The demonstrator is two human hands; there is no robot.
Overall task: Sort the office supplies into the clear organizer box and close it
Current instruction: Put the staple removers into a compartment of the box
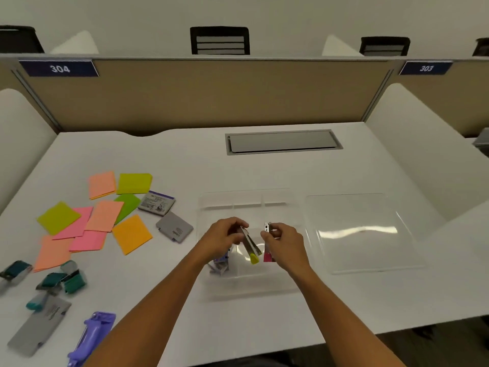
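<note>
Nearest the person, left of both hands, a purple stapler (91, 337) lies at the tabletop (264, 327) edge, with grey cards and teal binder clips (63, 280) just beyond it. These look stiff and light, though the clips would be springy and best taken by the body.

Over the clear organizer box (248, 284), the left hand (225, 237) has its fingers (238, 223) curled round the metal end of a yellow-tipped stapler (250, 246), which slants down toward the box floor. The right hand (284, 239) pinches a pink-tipped stapler (267, 243) at its top between thumb and fingertips, so it hangs nearly upright. Both staplers are small, rigid and probably smooth, so a hold across the metal sides should serve better than one on the plastic tip. A small purple item lies in the box below the left hand; what it is cannot be told.

Just right of the right hand, the clear lid (362, 234) lies flat beside the box. It is probably thin, slippery and a little flexible, best lifted by opposite edges.

Farther left of the hands, sticky note pads (103, 215) in orange, pink, yellow and green lie scattered: soft, light, best lifted by their edges.
</note>
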